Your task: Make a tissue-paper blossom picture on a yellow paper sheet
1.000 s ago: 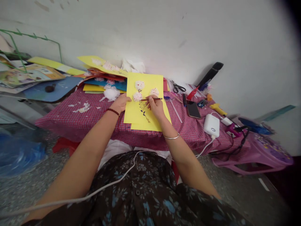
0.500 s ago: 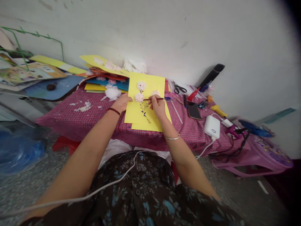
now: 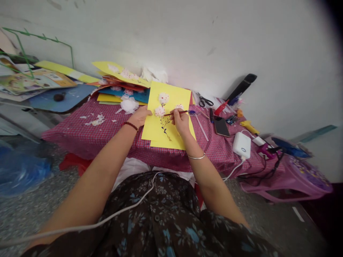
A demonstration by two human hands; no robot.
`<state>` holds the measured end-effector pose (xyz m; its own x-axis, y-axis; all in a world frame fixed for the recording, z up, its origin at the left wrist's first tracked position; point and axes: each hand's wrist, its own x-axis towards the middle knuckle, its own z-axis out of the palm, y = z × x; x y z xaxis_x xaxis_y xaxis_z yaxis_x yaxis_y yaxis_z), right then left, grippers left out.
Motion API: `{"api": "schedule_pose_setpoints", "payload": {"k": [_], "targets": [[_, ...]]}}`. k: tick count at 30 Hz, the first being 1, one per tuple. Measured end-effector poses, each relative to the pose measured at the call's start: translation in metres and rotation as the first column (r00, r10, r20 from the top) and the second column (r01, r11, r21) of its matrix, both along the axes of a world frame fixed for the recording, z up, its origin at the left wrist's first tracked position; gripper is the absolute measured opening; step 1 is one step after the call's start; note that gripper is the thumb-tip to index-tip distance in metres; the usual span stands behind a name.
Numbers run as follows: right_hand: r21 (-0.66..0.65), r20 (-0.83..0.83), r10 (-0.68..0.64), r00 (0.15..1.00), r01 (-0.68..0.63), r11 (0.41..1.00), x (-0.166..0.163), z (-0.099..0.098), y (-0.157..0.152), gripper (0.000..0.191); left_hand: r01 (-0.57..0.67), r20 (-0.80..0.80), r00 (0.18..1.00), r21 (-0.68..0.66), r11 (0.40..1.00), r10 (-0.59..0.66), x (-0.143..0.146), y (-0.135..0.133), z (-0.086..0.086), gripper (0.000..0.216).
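Note:
A yellow sheet of paper (image 3: 152, 130) bears three round white puffs with red specks above dark painted stems and leaves. My left hand (image 3: 141, 116) grips its left edge, fingers partly hidden behind it. My right hand (image 3: 180, 120) is closed around a thin dark paintbrush (image 3: 184, 111). The brush lies almost level over the sheet, its left end close to the lower-left puff (image 3: 160, 111). Another puff (image 3: 179, 106) is partly covered by my right fingers. A second yellow sheet shows below the first.
On the checked tablecloth (image 3: 80, 132) are crumpled white tissue (image 3: 129, 104), paper scraps, and stacked coloured sheets (image 3: 134, 94). To the right lie black scissors (image 3: 205, 100), a phone (image 3: 221, 126), a yellow glue gun (image 3: 249, 126) and a white power bank (image 3: 241, 144) with a cable. A pink stool (image 3: 289, 182) stands beyond.
The yellow sheet's upper part has shifted slightly to the right, tilting the sheet a little. The brush is now a bit more slanted, its left end lower. Both hands keep their holds.

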<state>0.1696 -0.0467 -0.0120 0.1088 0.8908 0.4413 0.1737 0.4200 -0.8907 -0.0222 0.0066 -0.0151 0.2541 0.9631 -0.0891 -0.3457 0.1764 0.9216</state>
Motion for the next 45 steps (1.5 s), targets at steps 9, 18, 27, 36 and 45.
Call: {"api": "schedule_pose_setpoints", "payload": {"k": [9,18,27,36,45], "targets": [[-0.034,-0.047,0.088,0.995,-0.089,0.995,-0.0018,-0.0031,0.0027,0.047,0.004,-0.016,1.0,-0.018,1.0,-0.004,0.0002,0.0001,-0.0011,0.068],[0.006,-0.046,-0.038,0.998,0.038,0.999,0.0006,0.0017,-0.0009,0.039,-0.002,-0.009,1.0,-0.028,1.0,0.002,0.0004,-0.0002,0.0008,0.069],[-0.026,-0.059,0.057,0.997,-0.058,0.998,-0.004,0.0034,-0.0041,0.033,-0.015,-0.012,1.0,-0.028,1.0,0.015,-0.0003,0.0038,-0.0035,0.063],[-0.025,-0.017,0.021,1.0,-0.021,0.999,-0.0027,-0.0037,0.0019,0.033,-0.007,-0.011,1.0,-0.027,1.0,0.006,0.0008,0.0011,-0.0011,0.071],[-0.016,-0.097,-0.039,0.995,0.038,0.999,-0.0023,0.0031,-0.0025,0.036,-0.059,0.02,0.998,-0.018,0.998,0.059,0.0023,0.0006,-0.0006,0.061]]}}
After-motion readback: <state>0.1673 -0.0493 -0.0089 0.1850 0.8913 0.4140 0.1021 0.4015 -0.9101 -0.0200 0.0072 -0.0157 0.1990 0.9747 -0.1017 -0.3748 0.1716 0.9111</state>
